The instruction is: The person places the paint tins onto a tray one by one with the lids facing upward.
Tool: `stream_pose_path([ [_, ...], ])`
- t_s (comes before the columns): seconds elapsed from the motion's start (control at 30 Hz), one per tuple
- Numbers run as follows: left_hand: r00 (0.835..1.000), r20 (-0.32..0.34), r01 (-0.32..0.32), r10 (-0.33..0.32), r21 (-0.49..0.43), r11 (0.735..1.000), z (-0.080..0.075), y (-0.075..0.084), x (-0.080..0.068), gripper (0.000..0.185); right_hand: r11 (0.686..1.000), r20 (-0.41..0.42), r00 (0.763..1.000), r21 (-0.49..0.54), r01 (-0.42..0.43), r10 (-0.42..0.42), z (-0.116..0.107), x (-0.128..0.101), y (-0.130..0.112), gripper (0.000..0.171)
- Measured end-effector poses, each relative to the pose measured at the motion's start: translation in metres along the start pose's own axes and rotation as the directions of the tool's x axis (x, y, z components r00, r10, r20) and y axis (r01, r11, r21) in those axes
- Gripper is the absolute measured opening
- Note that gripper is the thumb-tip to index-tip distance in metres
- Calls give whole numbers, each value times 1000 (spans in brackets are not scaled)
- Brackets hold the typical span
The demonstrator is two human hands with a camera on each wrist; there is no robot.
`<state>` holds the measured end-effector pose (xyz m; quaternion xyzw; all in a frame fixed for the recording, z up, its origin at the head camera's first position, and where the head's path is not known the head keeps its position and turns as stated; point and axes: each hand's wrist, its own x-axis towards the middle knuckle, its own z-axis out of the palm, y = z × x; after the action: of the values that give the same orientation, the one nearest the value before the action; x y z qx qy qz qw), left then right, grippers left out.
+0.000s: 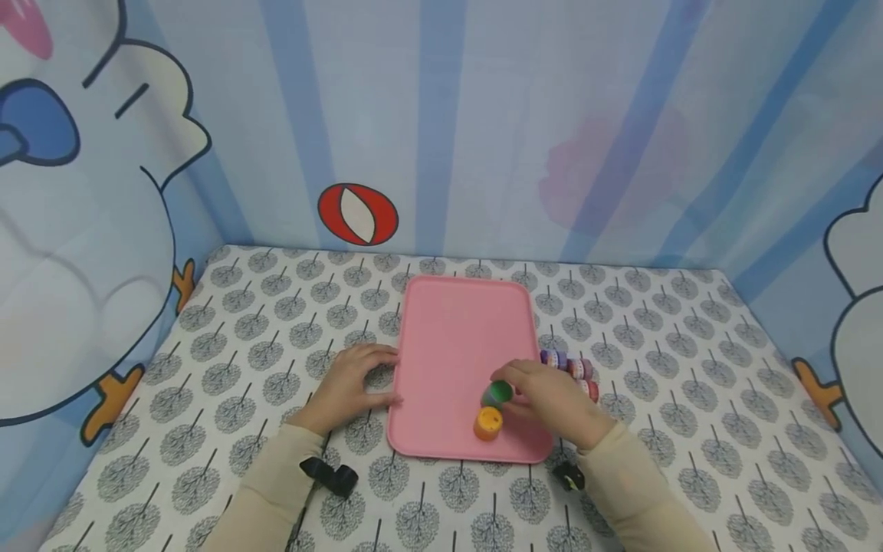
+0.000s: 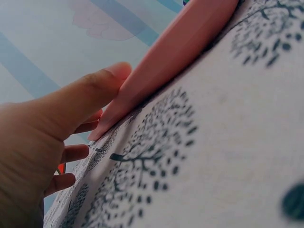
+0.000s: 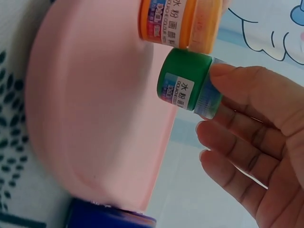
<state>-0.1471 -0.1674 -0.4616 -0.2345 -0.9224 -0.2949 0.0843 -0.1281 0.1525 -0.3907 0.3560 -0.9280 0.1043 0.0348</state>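
Note:
My right hand [image 1: 552, 395] pinches a small green paint jar [image 3: 185, 80] by its clear lid, over the near right part of the pink tray [image 1: 455, 330]. The jar is tilted in the head view. Close beside it, an orange paint jar [image 1: 488, 425] stands on the tray. The right wrist view shows both jars with white printed labels, the orange one [image 3: 166, 21] partly cut off by the frame. At the tray's left rim, my left hand [image 1: 348, 387] is spread, its thumb [image 2: 102, 85] against the pink side wall.
Right of the tray lie several more paint jars, among them a purple one [image 1: 554, 359] and a red one [image 1: 589, 389], partly hidden by my right hand. A tree-print cloth [image 1: 248, 383] covers the table. Behind it hangs a blue and white striped backdrop [image 1: 497, 138].

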Motion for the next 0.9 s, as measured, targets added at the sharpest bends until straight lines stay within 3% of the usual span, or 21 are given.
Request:
stream_pose_path([
  [0.9, 1000, 12, 25, -25, 7, 1000, -1, 0, 0, 60, 998, 18, 999, 36, 45, -46, 11, 11, 0, 34],
])
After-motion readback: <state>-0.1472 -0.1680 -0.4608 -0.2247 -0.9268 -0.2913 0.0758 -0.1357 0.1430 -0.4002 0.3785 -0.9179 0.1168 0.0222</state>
